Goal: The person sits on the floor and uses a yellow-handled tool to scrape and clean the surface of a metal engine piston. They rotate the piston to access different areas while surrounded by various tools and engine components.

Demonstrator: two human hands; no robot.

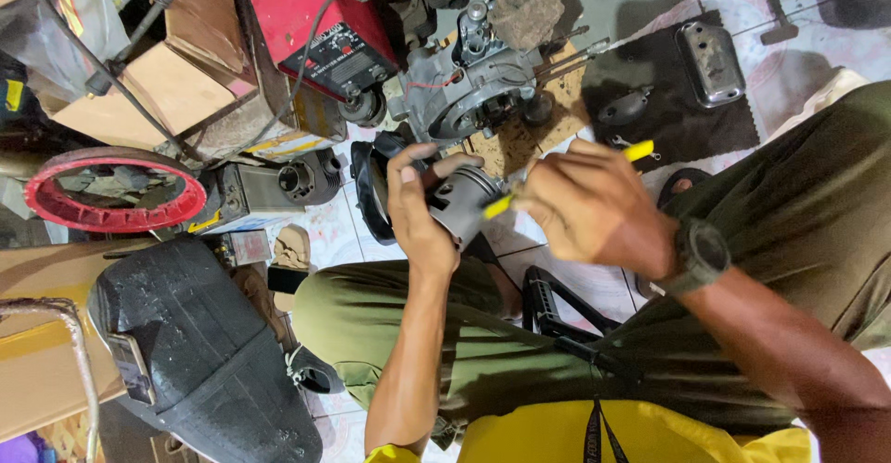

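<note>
Grey metal piston (467,199) lies sideways, held mid-air; yellow-handled tool (557,177) against it.

Between the left fingers (436,168) sits a dull grey metal piston (469,199), smooth-sided; at the right fingers (557,171), a glossy yellow plastic tool handle (639,150).

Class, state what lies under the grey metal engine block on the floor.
The grey metal engine block rests on a brown board over pale floor tiles. The board's middle is covered by the block.

Even, fairly bright indoor light; soft shadows. The right hand (594,208) is motion-blurred, the frame's edges bend, and the tiled floor (817,45) glares pale at top right.
</note>
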